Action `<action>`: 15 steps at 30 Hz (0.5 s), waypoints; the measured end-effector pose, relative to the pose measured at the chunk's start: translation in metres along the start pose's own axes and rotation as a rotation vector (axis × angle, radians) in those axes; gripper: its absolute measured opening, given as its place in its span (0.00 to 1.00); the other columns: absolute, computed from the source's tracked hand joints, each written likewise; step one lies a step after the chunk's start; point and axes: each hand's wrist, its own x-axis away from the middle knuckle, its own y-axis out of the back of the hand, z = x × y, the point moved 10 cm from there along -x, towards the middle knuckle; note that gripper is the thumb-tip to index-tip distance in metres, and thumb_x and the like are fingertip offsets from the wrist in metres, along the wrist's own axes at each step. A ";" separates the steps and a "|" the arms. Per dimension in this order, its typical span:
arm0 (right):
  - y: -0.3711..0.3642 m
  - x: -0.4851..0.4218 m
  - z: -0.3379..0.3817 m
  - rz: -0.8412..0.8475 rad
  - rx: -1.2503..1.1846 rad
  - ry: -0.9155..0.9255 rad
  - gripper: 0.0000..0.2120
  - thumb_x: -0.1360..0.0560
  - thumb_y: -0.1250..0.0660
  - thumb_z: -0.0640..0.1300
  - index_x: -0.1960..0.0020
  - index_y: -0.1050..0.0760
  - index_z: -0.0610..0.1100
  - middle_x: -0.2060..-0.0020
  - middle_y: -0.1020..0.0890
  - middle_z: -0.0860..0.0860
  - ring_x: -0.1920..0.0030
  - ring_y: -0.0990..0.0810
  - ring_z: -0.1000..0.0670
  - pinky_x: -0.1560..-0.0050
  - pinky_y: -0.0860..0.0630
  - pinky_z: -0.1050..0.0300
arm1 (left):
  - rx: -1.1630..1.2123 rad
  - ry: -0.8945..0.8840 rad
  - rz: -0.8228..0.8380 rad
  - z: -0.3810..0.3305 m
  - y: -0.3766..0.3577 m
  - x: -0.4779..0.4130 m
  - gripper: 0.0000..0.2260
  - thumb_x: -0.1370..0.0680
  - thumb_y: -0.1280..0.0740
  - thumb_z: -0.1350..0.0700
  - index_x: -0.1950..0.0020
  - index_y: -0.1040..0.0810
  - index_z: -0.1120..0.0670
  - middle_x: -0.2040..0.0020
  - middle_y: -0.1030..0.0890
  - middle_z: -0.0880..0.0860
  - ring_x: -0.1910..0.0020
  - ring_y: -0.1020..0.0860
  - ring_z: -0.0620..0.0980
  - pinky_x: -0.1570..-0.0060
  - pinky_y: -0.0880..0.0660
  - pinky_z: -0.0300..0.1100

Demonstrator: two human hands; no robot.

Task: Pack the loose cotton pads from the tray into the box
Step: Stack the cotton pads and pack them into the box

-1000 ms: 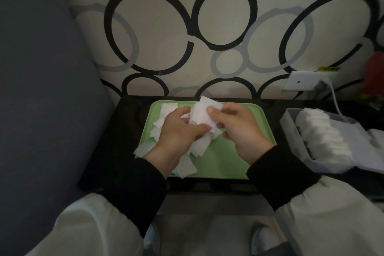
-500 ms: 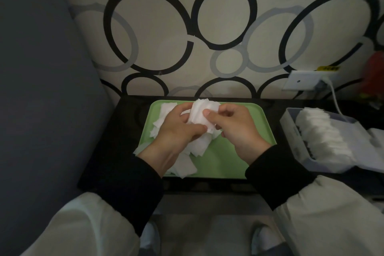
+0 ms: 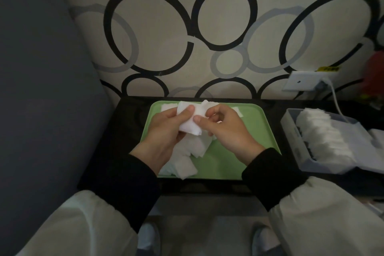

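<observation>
White cotton pads (image 3: pixel 190 125) in left hand (image 3: pixel 164 133) grip, right hand (image 3: pixel 226 131) pinching; pile (image 3: pixel 187 164) on tray (image 3: pixel 255 131) partly hidden.

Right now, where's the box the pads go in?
Head view: the box sits at the right edge on the dark table, just right of the green tray.
</observation>
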 end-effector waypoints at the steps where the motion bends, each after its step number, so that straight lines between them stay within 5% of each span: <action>1: 0.000 0.000 -0.002 0.002 0.015 -0.010 0.16 0.29 0.24 0.53 0.50 0.24 0.46 0.62 0.21 0.48 0.63 0.21 0.50 0.60 0.26 0.58 | -0.007 -0.010 -0.031 -0.003 0.006 -0.001 0.05 0.23 0.28 0.55 0.50 0.16 0.56 0.58 0.13 0.52 0.62 0.15 0.46 0.67 0.22 0.36; 5: 0.029 -0.014 -0.011 -0.162 0.089 -0.009 0.02 0.25 0.30 0.45 0.54 0.22 0.48 0.61 0.18 0.50 0.60 0.18 0.47 0.57 0.24 0.55 | -0.164 -0.101 -0.202 -0.013 0.042 -0.011 0.13 0.25 0.26 0.50 0.44 0.17 0.55 0.48 0.15 0.53 0.50 0.17 0.50 0.59 0.21 0.41; 10: 0.096 -0.040 -0.030 -0.385 0.185 -0.052 0.08 0.23 0.36 0.38 0.50 0.21 0.49 0.51 0.18 0.51 0.49 0.19 0.49 0.43 0.23 0.51 | -0.304 -0.139 -0.270 -0.018 0.059 -0.015 0.15 0.25 0.27 0.47 0.42 0.19 0.53 0.46 0.18 0.53 0.48 0.19 0.52 0.64 0.22 0.40; 15: 0.094 -0.073 -0.048 -0.192 0.583 0.003 0.14 0.21 0.37 0.37 0.36 0.22 0.44 0.38 0.20 0.47 0.37 0.23 0.46 0.34 0.28 0.50 | -0.369 -0.220 -0.238 -0.024 0.035 -0.016 0.10 0.26 0.26 0.49 0.48 0.18 0.51 0.50 0.17 0.51 0.50 0.18 0.51 0.62 0.19 0.43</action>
